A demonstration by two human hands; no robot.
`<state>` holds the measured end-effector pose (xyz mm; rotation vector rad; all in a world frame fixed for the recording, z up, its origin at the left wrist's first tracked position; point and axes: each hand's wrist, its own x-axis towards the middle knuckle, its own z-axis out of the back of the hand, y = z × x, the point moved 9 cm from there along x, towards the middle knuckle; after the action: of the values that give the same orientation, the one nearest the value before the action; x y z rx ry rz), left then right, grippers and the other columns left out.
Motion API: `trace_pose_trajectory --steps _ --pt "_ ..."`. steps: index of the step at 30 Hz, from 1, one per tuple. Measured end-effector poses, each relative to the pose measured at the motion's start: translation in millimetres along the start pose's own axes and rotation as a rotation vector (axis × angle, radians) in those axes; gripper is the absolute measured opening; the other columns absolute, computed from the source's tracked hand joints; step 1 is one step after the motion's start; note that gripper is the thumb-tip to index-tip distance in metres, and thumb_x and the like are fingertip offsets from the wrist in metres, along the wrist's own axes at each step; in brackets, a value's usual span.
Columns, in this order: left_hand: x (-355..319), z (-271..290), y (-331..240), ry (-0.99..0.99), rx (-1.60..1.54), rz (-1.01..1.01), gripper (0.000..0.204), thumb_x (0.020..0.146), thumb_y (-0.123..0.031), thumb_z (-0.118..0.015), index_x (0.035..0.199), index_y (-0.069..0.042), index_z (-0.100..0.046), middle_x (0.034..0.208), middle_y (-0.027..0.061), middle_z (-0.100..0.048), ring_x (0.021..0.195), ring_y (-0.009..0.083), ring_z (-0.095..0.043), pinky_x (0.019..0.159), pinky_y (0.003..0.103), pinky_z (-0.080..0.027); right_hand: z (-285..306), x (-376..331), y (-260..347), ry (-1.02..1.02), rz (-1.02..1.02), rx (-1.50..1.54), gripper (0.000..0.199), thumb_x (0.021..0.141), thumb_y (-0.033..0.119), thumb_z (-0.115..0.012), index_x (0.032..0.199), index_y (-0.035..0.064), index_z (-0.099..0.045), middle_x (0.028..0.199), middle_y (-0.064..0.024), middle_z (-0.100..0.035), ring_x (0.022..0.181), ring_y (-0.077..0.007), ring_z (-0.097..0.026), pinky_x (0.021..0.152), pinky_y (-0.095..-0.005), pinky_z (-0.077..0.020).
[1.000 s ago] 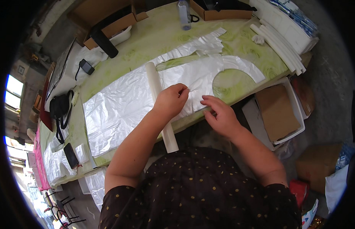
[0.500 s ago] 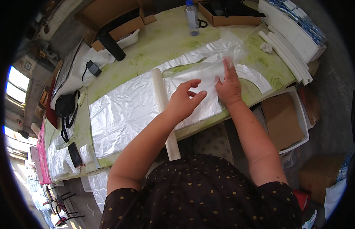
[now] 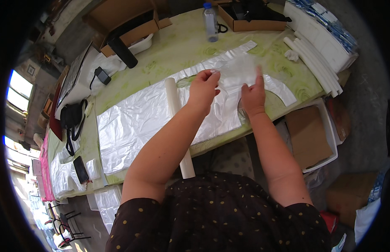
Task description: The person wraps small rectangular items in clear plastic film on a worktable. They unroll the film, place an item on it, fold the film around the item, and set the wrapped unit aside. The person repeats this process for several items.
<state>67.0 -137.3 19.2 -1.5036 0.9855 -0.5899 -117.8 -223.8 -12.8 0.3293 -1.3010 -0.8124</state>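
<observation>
Head view: Crinkled white film (image 3: 127,130), glossy and creased, lies flat across a table (image 3: 161,54) covered in rose-patterned green, its right end narrowing to strips around a rounded cutout. The left hand (image 3: 204,91) pinches a thin flap of the film between thumb and fingertips. Just beside it, the right hand (image 3: 253,98) extends a forefinger, tip blurred, over the film, its thumb held apart; how the remaining fingers stand cannot be told. A smooth, pale tube (image 3: 173,96) crosses the film beneath the left forearm, its near end jutting past the table edge. More slim white tubes (image 3: 314,65) lie together at right, near a crumpled white wad (image 3: 291,55). At the far side stand a clear, blue-capped bottle (image 3: 211,26) and a brown cardboard box (image 3: 255,25)
</observation>
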Motion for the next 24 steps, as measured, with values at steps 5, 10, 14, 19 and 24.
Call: trace_pose_trajectory --steps 5,10,14,19,24 --pt "-42 113 -33 -0.063 -0.331 -0.161 0.015 0.098 -0.022 -0.068 0.111 -0.015 -0.063 0.096 -0.0044 -0.063 0.086 0.0088 -0.058 0.08 0.028 -0.047 16 -6 -43 -0.135 -0.78 0.716 0.081 0.09 -0.001 -0.057 0.16 0.0101 -0.02 0.154 -0.0103 -0.045 0.078 -0.018 -0.064 0.062 -0.0265 -0.0506" --pt "-94 245 -28 -0.448 -0.236 -0.128 0.017 0.097 -0.019 -0.068 0.113 -0.017 -0.063 0.088 -0.0084 -0.059 0.079 0.0064 -0.053 0.076 0.028 -0.045 18 -6 -48 -0.137 -0.785 0.83 0.064 0.095 0.007 -0.056 0.154 0.0052 -0.032 0.139 -0.0135 -0.059 0.056 -0.0122 -0.053 0.049 -0.0253 -0.041" --pt "-121 346 9 -0.664 -0.042 0.06 0.033 0.093 -0.014 -0.069 0.124 -0.02 -0.06 0.096 -0.0092 -0.057 0.082 0.0042 -0.051 0.077 0.026 -0.043 8 -7 -49 -0.028 -0.812 0.899 0.048 0.098 0.012 -0.056 0.144 0.0011 -0.048 0.11 -0.0131 -0.07 0.057 -0.012 -0.055 0.05 -0.0247 -0.0409" --pt "-124 342 -25 -0.712 0.175 -0.412 0.041 0.093 -0.003 -0.064 0.133 -0.01 -0.056 0.112 -0.0013 -0.058 0.097 0.01 -0.053 0.089 0.029 -0.046 6 -7 -49 0.052 -0.821 0.896 0.044 0.098 0.011 -0.056 0.141 0.0023 -0.049 0.11 -0.0131 -0.068 0.062 -0.014 -0.058 0.054 -0.0264 -0.0442" --pt "-102 182 -13 -0.047 0.63 -0.424 0.057 0.097 -0.004 -0.061 0.15 -0.012 -0.042 0.144 0.0102 -0.054 0.136 0.0241 -0.048 0.112 0.041 -0.04 12 -16 -26 0.03 -0.886 1.073 0.046 0.099 0.013 -0.053 0.143 0.0063 -0.047 0.119 -0.0138 -0.065 0.078 -0.0181 -0.062 0.067 -0.0308 -0.0492"
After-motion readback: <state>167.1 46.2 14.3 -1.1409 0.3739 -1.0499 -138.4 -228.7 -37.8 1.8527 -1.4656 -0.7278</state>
